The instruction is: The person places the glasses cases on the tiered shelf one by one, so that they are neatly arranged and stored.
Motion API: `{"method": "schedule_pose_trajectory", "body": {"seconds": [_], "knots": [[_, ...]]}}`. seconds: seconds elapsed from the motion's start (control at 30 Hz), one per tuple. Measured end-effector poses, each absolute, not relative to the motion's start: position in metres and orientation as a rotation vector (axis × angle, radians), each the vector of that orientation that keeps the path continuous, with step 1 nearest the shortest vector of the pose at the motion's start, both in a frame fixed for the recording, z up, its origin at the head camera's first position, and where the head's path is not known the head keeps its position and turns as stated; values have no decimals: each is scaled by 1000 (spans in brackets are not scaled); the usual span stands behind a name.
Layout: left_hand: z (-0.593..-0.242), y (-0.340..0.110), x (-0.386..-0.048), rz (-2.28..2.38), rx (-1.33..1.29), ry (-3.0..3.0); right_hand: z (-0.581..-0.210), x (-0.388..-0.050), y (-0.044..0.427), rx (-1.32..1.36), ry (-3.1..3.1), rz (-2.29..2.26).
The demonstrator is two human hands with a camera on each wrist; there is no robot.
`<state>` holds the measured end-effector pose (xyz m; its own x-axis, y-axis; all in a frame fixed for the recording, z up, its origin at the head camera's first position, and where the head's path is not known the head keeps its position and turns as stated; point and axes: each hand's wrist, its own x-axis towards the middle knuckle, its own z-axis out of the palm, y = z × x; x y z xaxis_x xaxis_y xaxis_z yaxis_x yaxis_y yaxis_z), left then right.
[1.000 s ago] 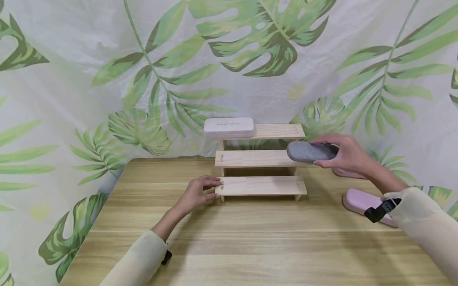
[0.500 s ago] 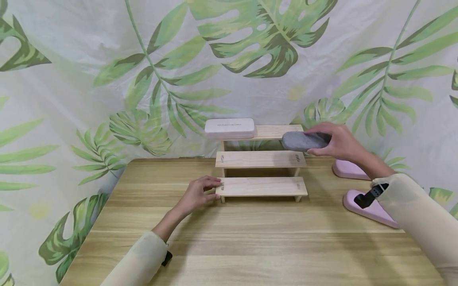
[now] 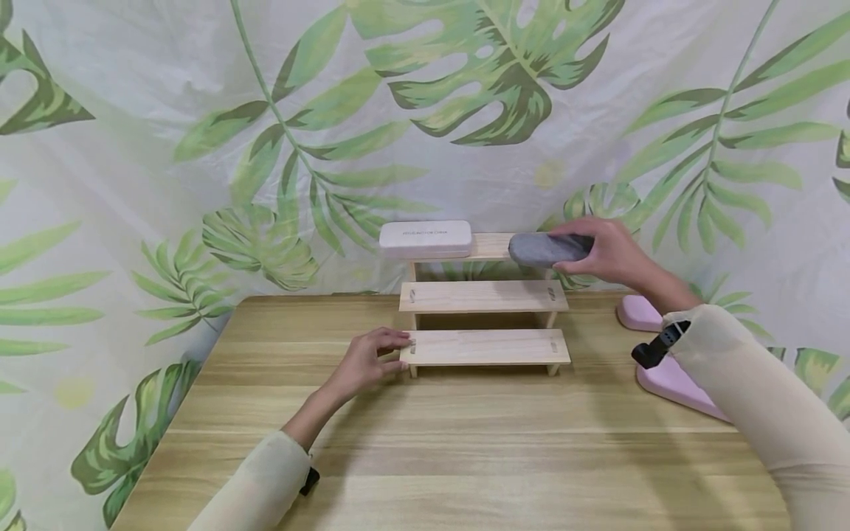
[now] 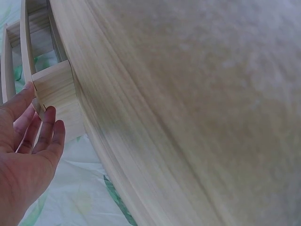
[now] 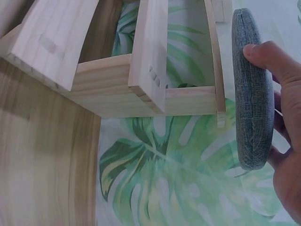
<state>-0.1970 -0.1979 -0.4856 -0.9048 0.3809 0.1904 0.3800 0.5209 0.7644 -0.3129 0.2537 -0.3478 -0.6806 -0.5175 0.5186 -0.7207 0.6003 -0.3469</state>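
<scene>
A three-tier wooden rack [image 3: 485,347] stands on the table, a white case [image 3: 425,239] lying at the left of its top tier. My right hand [image 3: 607,253] grips a grey fabric case [image 3: 541,250] by its right part, at the right of the top tier; in the right wrist view the grey case [image 5: 254,89] shows a gap from the rack [image 5: 150,61]. The fingertips of my left hand [image 3: 365,361] touch the left end of the lowest tier. The left wrist view has that hand [image 4: 33,150] with thumb and fingers at the board's end [image 4: 54,80].
Two pink cases lie on the table at the right, one farther back [image 3: 637,313] and one nearer [image 3: 680,387], the latter partly hidden by my right sleeve. Behind the wooden table [image 3: 465,457] hangs a leaf-patterned cloth [image 3: 465,184].
My right hand has carried the grey case left and upward, from beside the middle tier to the top tier. My left hand has stayed at the lowest tier.
</scene>
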Motion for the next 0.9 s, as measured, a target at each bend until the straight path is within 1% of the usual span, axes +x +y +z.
{"method": "schedule_pose_trajectory", "body": {"seconds": [0.9], "knots": [[-489,-198,-200,1370,695,2752,-350,-340,232,1018,-2505,798]]}}
